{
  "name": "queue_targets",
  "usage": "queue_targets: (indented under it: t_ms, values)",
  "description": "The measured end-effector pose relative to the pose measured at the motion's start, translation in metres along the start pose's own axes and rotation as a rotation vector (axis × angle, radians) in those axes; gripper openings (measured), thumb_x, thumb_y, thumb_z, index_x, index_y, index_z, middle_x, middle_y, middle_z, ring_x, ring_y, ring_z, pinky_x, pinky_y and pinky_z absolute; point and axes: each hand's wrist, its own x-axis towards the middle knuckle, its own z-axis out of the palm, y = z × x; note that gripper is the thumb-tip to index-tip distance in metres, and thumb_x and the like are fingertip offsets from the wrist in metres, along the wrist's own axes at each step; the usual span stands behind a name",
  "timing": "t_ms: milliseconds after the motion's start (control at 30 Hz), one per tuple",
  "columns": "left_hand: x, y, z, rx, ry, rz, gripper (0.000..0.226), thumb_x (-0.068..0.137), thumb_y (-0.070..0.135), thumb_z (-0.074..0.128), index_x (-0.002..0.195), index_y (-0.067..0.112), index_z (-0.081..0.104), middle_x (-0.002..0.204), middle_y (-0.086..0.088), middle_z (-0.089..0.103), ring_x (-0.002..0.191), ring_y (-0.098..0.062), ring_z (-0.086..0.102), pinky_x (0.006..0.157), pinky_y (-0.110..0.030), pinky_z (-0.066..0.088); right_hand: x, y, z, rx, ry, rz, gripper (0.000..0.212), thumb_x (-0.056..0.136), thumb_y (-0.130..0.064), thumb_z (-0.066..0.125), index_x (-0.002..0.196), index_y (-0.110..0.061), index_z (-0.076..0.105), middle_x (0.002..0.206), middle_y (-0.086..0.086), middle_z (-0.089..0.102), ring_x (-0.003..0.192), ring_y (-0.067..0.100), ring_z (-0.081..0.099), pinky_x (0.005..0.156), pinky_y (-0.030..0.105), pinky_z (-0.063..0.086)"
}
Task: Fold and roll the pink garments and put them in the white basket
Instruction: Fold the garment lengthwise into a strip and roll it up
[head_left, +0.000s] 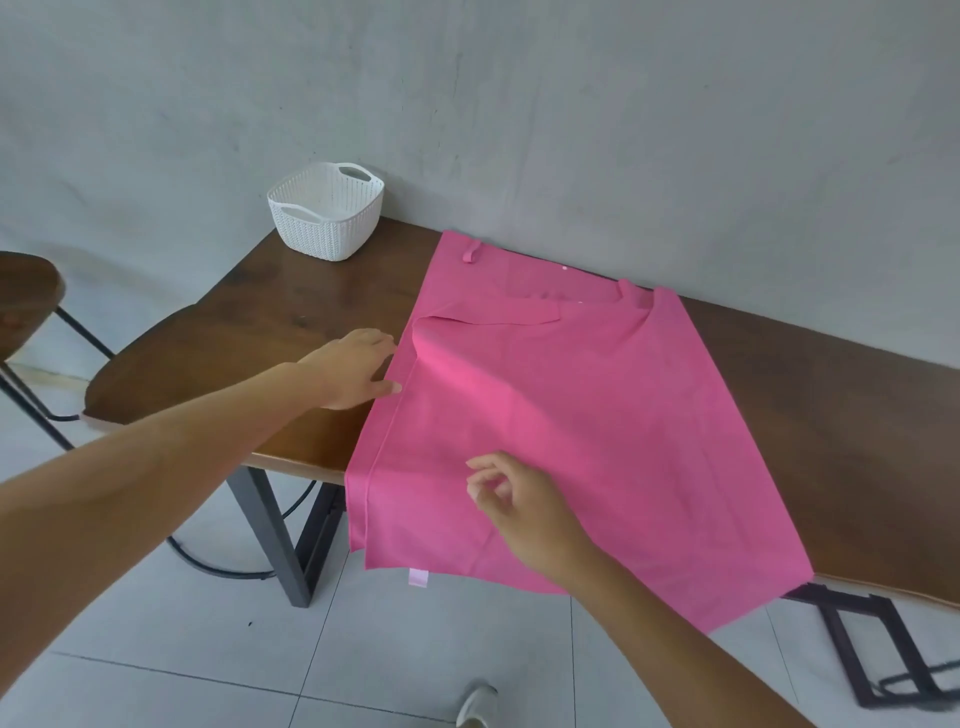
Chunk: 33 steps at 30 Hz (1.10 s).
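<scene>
Head view had the pink garment (571, 415) spread across the surface (260, 322), its near hem hanging off the edge, and the white basket (322, 234) well apart at the far left corner. My left hand (353, 371) lay with fingers nearly straight against the folded left side, gripping nothing, while my right hand (519, 506) hovered over the lower cloth, loosely curled and empty. I judged I should pin the crease, smooth the raised ridge beside it, then fold over evenly.

Before you, the garment (571, 415) lies spread on the table (291, 312), near edge overhanging. The basket (326, 210) stands behind-left of it, apart.
</scene>
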Motion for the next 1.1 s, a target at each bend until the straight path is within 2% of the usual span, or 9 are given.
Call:
queue_targets:
  t_ms: [167,300,433,633,867,1000,1100]
  values:
    - [0.019,0.016,0.009,-0.132,0.097,0.016,0.061,0.097,0.047,0.061,0.148,0.015,0.047,0.152,-0.005,0.043,0.141,-0.025,0.038,0.117,-0.043,0.035,0.017,0.023,-0.044,-0.156,0.036,-0.038,0.025,0.1,-0.031,0.057,0.125,-0.028,0.063,0.109,-0.019,0.068,0.096,0.0,0.063,0.09,0.027,0.05]
    - [0.049,0.036,0.01,-0.175,0.216,0.046,0.042,0.099,0.039,0.059,0.136,0.02,0.058,0.138,0.001,0.055,0.13,-0.022,0.049,0.111,-0.04,0.041,0.044,0.05,-0.077,-0.31,0.096,-0.052,0.027,0.099,-0.034,0.057,0.125,-0.029,0.061,0.111,-0.016,0.067,0.101,0.005,0.062,0.093,0.033,0.05]
    - [0.091,0.061,0.005,-0.16,0.227,0.069,0.037,0.099,0.04,0.058,0.129,0.018,0.063,0.127,0.0,0.059,0.124,-0.024,0.053,0.108,-0.04,0.042,0.073,0.074,-0.111,-0.411,0.15,-0.041,0.03,0.101,-0.037,0.054,0.129,-0.028,0.059,0.118,-0.015,0.064,0.113,0.009,0.058,0.096,0.032,0.049]
    - [0.167,0.105,0.009,-0.144,0.139,0.053,0.044,0.099,0.041,0.06,0.137,0.02,0.059,0.141,-0.001,0.051,0.133,-0.023,0.046,0.115,-0.039,0.035,0.111,0.113,-0.157,-0.526,0.12,-0.03,0.039,0.106,-0.041,0.043,0.141,-0.025,0.051,0.135,-0.011,0.058,0.128,0.01,0.047,0.106,0.028,0.04]
    - [0.225,0.149,0.022,-0.06,0.062,0.065,0.05,0.101,0.04,0.056,0.148,0.025,0.051,0.16,-0.002,0.031,0.146,-0.024,0.027,0.117,-0.042,0.035,0.145,0.157,-0.191,-0.435,0.144,-0.001,0.043,0.104,-0.045,0.044,0.143,-0.029,0.048,0.14,-0.013,0.053,0.13,0.008,0.045,0.107,0.027,0.041]
    - [0.242,0.152,0.036,-0.007,0.062,0.047,0.056,0.101,0.045,0.053,0.152,0.022,0.045,0.159,-0.003,0.033,0.145,-0.027,0.027,0.121,-0.04,0.026,0.161,0.17,-0.201,-0.365,0.147,0.004,0.042,0.103,-0.045,0.045,0.142,-0.029,0.05,0.138,-0.014,0.054,0.129,0.006,0.046,0.107,0.027,0.042]
    - [0.245,0.152,0.041,-0.034,0.125,0.023,0.057,0.101,0.043,0.052,0.151,0.015,0.045,0.157,-0.002,0.039,0.143,-0.025,0.033,0.121,-0.038,0.026,0.173,0.175,-0.205,-0.326,0.144,-0.007,0.04,0.103,-0.044,0.048,0.139,-0.027,0.053,0.133,-0.012,0.057,0.125,0.006,0.049,0.105,0.03,0.044]
